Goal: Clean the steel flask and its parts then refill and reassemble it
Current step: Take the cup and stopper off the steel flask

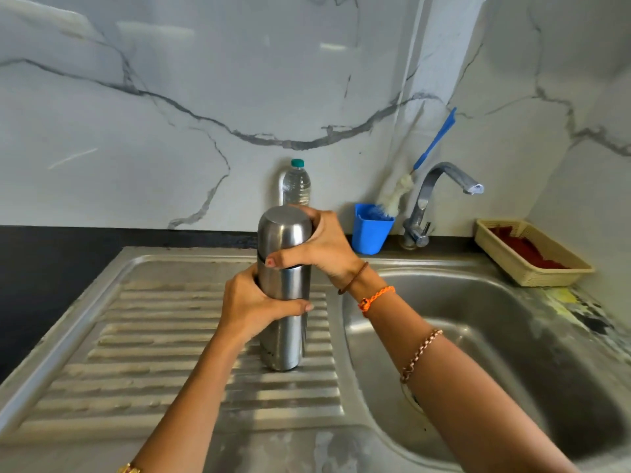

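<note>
A tall steel flask (282, 339) stands upright on the ribbed steel drainboard (153, 336) left of the sink basin. Its steel cap (281, 233) sits on top, with a dark seam between cap and body. My left hand (252, 305) grips the flask's body around the middle, thumb across the front. My right hand (324, 247) wraps over the cap from the right, thumb on its lower edge.
A clear water bottle with a teal lid (296, 184) stands behind the flask by the marble wall. A blue cup (370, 230) holds a blue-handled bottle brush (396, 196). The tap (440, 196) arches over the sink basin (495, 353). A beige basket (532, 254) sits at the far right.
</note>
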